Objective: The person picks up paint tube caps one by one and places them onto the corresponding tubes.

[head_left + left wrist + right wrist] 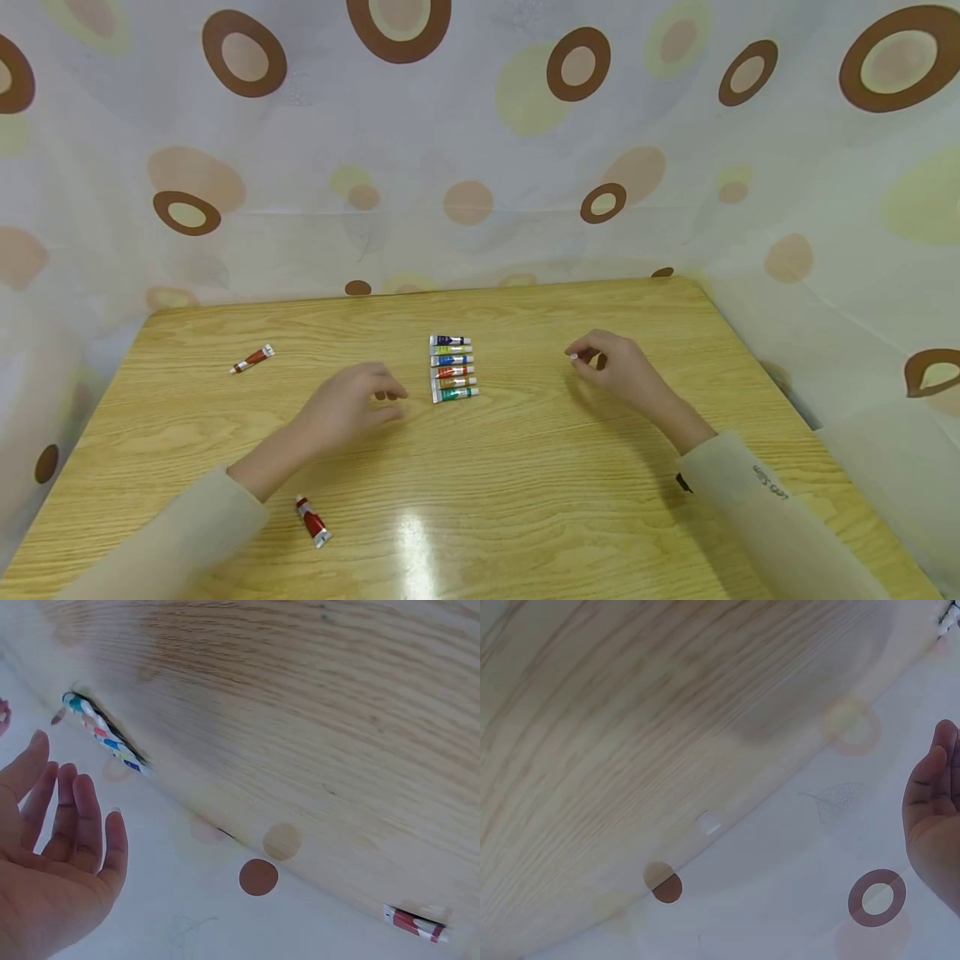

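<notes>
Several small paint tubes (453, 372) lie side by side in a column on the wooden table, their white caps toward the right. My left hand (352, 408) hovers just left of them, fingers loosely bent and holding nothing; the left wrist view shows its palm and spread fingers. To the right of the column, my right hand (611, 367) pinches a small white piece (574, 357) between thumb and fingertips. Most of that piece is hidden by the fingers, and I cannot tell its kind.
One reddish-brown tube (252, 359) lies apart at the back left of the table (525, 500). A dark red tube (312, 522) lies near the front, beside the left sleeve (180, 533). Patterned cloth (420, 242) hangs behind and beside the table.
</notes>
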{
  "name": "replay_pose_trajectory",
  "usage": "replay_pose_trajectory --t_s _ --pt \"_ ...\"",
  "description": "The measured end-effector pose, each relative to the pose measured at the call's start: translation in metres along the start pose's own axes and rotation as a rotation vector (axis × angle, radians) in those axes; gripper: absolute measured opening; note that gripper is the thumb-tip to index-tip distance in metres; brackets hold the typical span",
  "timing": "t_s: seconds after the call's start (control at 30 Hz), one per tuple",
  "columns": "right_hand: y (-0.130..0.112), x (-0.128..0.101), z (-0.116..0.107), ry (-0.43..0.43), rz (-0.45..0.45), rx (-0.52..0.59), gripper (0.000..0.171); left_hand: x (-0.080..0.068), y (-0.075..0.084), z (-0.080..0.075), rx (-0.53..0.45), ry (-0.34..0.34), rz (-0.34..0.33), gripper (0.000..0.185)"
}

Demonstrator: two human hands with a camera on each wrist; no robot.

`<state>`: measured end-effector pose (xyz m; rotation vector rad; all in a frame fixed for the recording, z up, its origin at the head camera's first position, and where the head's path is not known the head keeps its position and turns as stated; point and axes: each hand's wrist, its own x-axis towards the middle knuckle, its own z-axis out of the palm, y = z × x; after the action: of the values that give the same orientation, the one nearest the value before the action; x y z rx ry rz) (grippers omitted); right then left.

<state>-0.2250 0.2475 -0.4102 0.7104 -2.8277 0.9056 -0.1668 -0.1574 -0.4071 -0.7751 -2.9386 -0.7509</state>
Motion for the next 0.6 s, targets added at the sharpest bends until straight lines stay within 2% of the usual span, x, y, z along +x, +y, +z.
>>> replay_pose_trajectory --t_s 0.27,0.47,0.6 --pt "-0.007 -0.001 0.002 0.02 -0.039 0.039 0.012 -0.024 -0.016 -0.014 -0.037 -0.052 0.043 0.016" --pt "-0.014 -0.002 0.003 0.025 -0.063 0.075 0.013 -0.039 -0.025 -0.021 -0.104 -0.126 0.11 0.017" --pt "-0.018 -0.002 0.005 0.032 -0.084 0.079 0.014 -0.049 -0.031 -0.024 -0.115 -0.169 0.154 0.021"
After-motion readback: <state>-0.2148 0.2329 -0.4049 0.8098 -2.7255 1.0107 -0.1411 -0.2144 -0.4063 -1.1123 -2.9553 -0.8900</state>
